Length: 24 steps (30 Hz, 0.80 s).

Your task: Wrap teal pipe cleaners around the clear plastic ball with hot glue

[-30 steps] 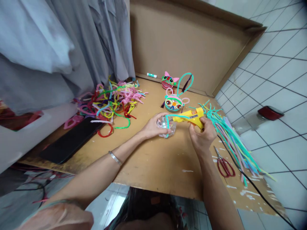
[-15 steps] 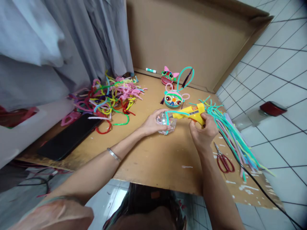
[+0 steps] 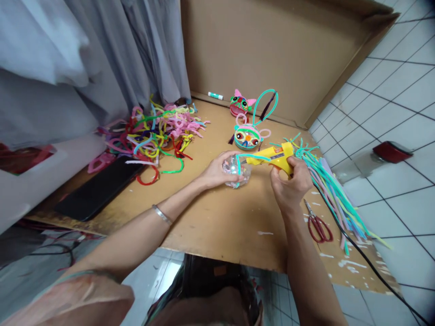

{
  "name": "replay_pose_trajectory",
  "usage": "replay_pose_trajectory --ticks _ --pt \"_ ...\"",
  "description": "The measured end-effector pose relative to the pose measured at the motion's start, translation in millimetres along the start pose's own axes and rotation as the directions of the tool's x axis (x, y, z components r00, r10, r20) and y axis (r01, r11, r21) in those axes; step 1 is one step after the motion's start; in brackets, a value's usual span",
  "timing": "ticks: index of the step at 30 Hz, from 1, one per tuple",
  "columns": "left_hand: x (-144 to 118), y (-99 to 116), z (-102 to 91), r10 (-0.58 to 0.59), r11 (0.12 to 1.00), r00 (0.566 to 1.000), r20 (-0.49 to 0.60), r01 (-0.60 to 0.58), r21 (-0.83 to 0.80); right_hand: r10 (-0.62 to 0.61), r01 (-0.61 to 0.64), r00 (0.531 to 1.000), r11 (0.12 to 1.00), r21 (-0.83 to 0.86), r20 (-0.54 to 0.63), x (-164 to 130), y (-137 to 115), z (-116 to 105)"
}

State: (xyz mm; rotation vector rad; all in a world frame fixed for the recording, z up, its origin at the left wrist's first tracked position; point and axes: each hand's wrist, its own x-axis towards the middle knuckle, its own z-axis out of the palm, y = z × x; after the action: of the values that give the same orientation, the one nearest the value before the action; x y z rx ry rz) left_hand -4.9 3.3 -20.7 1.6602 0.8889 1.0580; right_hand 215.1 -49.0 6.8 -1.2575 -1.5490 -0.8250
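Well, glue gun (image 3: 284, 162) label (image 3: 280, 155) unreadable.

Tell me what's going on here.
A person's left hand holds a clear, rounded, plastic-looking piece with a bent turquoise fuzzy stem against it. The right hand grips a yellow plastic glue gun aimed at the piece; whether they touch is unclear. Beyond them sit two colourful animal-face ornaments, and red-handled metal scissors lie on the right.

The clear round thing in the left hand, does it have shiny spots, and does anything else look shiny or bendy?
In the head view, bright glints show on the clear round thing; glare whitens part of the floor; the wall tiles look slanted and stretched.
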Motion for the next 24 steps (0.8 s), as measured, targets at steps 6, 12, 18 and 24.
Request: replay_pose_trajectory --ticks 6,12,18,24 --pt "0.2 -0.8 0.2 0.003 1.0 1.0 0.002 -0.003 -0.015 -0.046 0.045 0.999 0.999 -0.024 -0.018 0.4 2.5 -1.1" --pt "0.7 -3.6 0.2 0.015 1.0 1.0 0.004 -0.015 -0.008 -0.038 0.038 0.999 0.999 -0.008 -0.006 -0.6 2.4 0.0" --pt "0.0 -1.7 0.2 0.009 0.999 1.0 0.007 -0.009 -0.034 -0.007 0.007 1.0 0.999 0.035 -0.003 -0.4 0.5 0.4" --pt "0.7 -2.2 0.2 -0.001 1.0 1.0 0.006 0.001 0.005 -0.004 0.004 1.0 1.0 0.003 -0.006 -0.2 0.0 -1.0"
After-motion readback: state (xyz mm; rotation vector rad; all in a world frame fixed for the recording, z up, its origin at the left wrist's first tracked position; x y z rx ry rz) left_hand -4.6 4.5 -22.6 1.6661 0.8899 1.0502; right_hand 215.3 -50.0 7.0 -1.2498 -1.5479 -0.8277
